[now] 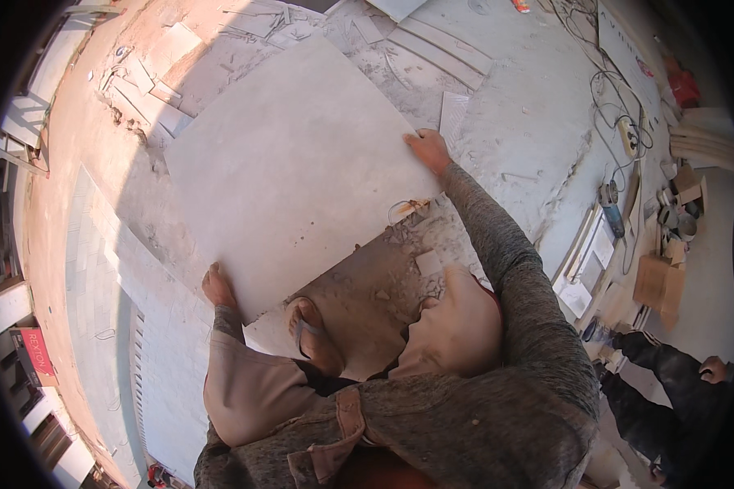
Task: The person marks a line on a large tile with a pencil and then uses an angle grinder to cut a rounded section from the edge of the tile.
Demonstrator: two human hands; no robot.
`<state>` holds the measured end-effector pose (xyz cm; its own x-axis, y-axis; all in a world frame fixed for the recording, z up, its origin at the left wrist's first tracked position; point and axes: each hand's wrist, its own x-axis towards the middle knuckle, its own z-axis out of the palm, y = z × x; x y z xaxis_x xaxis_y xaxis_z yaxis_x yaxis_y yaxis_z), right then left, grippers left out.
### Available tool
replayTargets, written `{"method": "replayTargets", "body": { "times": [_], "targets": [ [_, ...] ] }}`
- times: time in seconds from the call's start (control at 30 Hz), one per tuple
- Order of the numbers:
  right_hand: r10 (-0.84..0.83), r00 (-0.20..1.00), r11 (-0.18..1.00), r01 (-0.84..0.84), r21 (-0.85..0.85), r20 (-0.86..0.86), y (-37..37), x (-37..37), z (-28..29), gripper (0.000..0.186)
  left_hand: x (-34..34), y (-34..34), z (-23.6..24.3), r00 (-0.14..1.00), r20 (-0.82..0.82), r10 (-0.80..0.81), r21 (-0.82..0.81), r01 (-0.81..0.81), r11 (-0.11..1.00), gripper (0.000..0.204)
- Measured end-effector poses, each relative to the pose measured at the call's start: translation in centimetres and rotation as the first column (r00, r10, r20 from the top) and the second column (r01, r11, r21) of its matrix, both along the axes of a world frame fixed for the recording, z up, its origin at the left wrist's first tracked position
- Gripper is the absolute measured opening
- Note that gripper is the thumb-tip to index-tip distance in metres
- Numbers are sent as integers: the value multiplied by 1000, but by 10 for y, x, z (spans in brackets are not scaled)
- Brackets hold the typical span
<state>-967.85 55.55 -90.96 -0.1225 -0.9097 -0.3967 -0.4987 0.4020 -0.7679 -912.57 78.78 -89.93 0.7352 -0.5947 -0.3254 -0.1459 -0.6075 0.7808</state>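
Note:
A large square pale grey tile (294,163) is held by its edges in front of me, over a dusty floor. My left hand (218,285) grips its near left corner, fingers along the edge. My right hand (428,151) grips the right edge near the far right corner. Below the tile's near edge lies a dark dusty patch of ground (367,293) with rubble and a small pale fragment (428,262). My sandalled foot (310,334) is beside that edge.
Broken offcuts (139,81) and strips (440,57) lie beyond the tile. At right are cables, a power strip (628,138), an angle grinder (612,208), pots and cardboard (656,281). A person's dark-trousered legs (661,383) are at lower right. Framework stands along the far left.

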Motion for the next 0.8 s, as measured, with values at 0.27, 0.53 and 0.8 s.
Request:
{"method": "replayTargets", "body": {
  "times": [0.27,0.53,0.8],
  "targets": [
    [129,984,991,-132,-12,-120,-21,23,-46,45,52,14,-23,953,153,-261,231,222,947,47],
    [-9,969,992,-23,-126,-248,7,-13,-29,48,45,-11,-7,781,184,-596,499,449,741,60],
    [-248,917,921,124,-369,-313,83,-193,40,30,93,-10,-24,660,277,-698,648,408,643,69]
  ]
}}
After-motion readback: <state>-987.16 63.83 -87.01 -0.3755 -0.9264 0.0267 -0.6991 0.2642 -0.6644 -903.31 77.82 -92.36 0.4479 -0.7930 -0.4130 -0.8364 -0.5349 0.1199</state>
